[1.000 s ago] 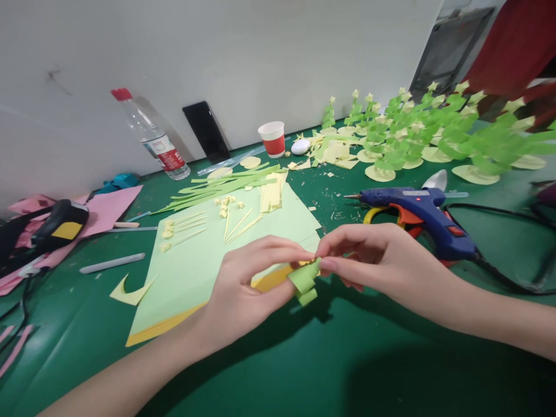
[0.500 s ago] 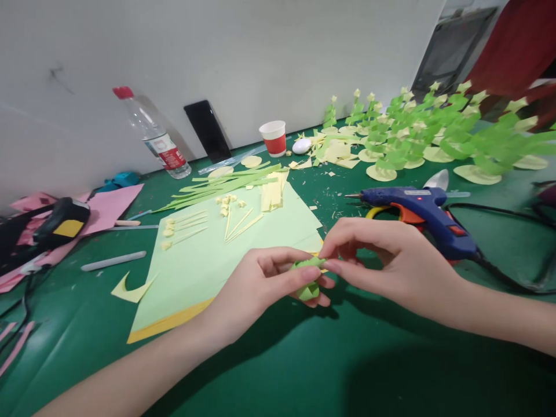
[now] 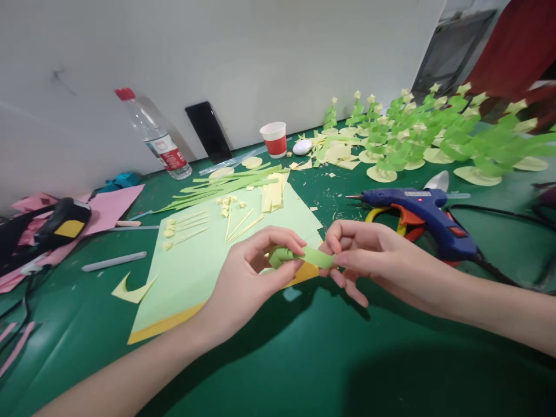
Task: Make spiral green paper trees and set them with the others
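Note:
A green paper strip [image 3: 318, 257] stretches between my two hands, just past the near right corner of the pale green paper sheets [image 3: 217, 278]. My left hand [image 3: 264, 260] pinches its rolled or folded end between thumb and fingers. The strip's flat right end is gripped by the thumb and index finger of my right hand [image 3: 369, 255], whose lower fingers hang loosely apart. Beyond my left hand, thin sticks with small pale yellow paper stars [image 3: 168, 233] lie on the sheets, beside bare sticks [image 3: 243, 227] and loose stars [image 3: 226, 204].
Behind my right hand lies a blue hot glue gun [image 3: 417, 208] over yellow-handled scissors [image 3: 372, 214]. Many green paper plants [image 3: 399, 150] stand at the back right. A bottle [image 3: 167, 153], phone [image 3: 208, 133] and paper cup [image 3: 274, 142] line the wall. A tape measure [image 3: 65, 220] sits left.
The green strip, bunched between my fingers before, is now drawn out flat between both hands. My left hand has shifted slightly left and up, and my right hand's lower fingers have spread downward.

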A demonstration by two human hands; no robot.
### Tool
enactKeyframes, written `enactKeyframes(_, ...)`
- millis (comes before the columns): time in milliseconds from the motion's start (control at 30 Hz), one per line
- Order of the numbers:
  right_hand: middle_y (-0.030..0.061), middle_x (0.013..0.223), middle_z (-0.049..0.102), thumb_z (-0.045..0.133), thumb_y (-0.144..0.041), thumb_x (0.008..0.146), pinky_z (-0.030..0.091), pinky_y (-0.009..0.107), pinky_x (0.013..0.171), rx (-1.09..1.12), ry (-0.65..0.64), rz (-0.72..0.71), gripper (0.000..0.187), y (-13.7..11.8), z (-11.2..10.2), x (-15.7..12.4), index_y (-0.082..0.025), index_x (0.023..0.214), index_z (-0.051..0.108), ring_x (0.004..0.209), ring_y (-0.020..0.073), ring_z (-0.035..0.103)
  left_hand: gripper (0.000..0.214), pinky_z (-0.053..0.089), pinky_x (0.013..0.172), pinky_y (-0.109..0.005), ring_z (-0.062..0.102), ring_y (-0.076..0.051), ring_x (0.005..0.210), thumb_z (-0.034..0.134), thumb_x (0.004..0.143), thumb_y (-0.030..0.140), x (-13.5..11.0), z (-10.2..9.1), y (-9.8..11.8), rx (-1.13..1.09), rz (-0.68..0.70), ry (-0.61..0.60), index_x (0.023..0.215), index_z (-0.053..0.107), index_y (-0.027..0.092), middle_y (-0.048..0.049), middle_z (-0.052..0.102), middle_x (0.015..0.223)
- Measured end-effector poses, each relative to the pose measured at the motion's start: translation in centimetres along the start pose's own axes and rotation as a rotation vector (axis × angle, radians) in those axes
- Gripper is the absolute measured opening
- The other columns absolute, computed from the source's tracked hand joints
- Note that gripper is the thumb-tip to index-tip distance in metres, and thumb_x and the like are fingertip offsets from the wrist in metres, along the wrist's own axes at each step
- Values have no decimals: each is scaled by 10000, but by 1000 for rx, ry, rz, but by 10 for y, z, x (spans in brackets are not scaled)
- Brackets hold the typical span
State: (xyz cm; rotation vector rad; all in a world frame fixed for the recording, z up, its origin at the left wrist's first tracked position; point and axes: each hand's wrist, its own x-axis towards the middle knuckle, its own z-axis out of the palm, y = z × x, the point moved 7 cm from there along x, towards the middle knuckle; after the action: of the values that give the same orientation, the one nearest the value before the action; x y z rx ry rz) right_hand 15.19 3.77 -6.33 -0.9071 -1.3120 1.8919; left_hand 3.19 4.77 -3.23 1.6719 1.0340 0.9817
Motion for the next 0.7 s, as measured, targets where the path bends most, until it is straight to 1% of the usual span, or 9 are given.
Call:
enactKeyframes(67,-58,548,497,517,-126,739,389,158,425,48,-6,0,116,0,0,0,-174,711,416,435,51,458,125,505,625,-214,570,-127,761,560,698,69,-1,2,3,49,41,-29,642,564,180,-14,590,807)
enactKeyframes(133,-55,569,504,527,-110,722,395,155,423,62,15,2,108,-1,-1,1,-175,752,447,450,50,455,131,498,676,-236,569,-132,781,562,707,75,-3,4,6,98,78,-43,629,551,181,-20,591,833)
enactKeyframes(233,-46,572,512,524,-111,708,399,157,416,38,37,35,144,0,-3,1,-165,841,517,454,52,440,136,483,701,-257,565,-136,776,576,711,79,-4,3,13,194,156,-35,630,550,184,-23,593,842)
enactKeyframes(300,-39,558,512,525,-123,703,394,158,414,8,22,68,158,1,-2,1,-148,855,559,449,52,441,135,477,677,-257,562,-134,747,589,710,80,-4,1,18,258,223,-32,636,559,189,-19,591,812)
enactKeyframes(400,-30,554,515,545,-168,715,385,161,407,-41,7,102,98,1,-2,1,-130,790,594,428,44,436,133,474,605,-253,557,-134,698,589,717,78,-3,-1,25,299,293,-50,654,574,194,-19,575,763)
enactKeyframes(500,-34,555,495,602,-221,711,381,157,399,-43,50,79,94,-5,-6,1,-129,700,586,427,38,426,120,486,596,-260,559,-137,697,605,726,90,-1,-7,30,320,357,-54,692,595,205,-20,571,768)
enactKeyframes(567,-41,554,481,655,-230,677,380,148,393,-19,103,40,125,-12,-10,1,-134,661,577,434,34,417,118,498,619,-268,564,-142,724,633,718,106,-1,-12,34,362,408,-32,734,613,220,-19,586,800)
enactKeyframes(633,-44,548,475,688,-237,651,377,138,388,15,160,-8,154,-19,-16,0,-139,637,570,431,30,407,153,509,677,-290,576,-156,781,646,716,112,0,-18,36,410,443,10,793,624,242,-16,611,851)
enactKeyframes(700,-43,540,464,687,-245,660,371,135,380,57,215,-55,173,-25,-22,-2,-143,609,557,426,29,392,188,511,740,-321,587,-170,834,640,727,109,-1,-24,39,450,471,62,834,626,262,-6,635,894)
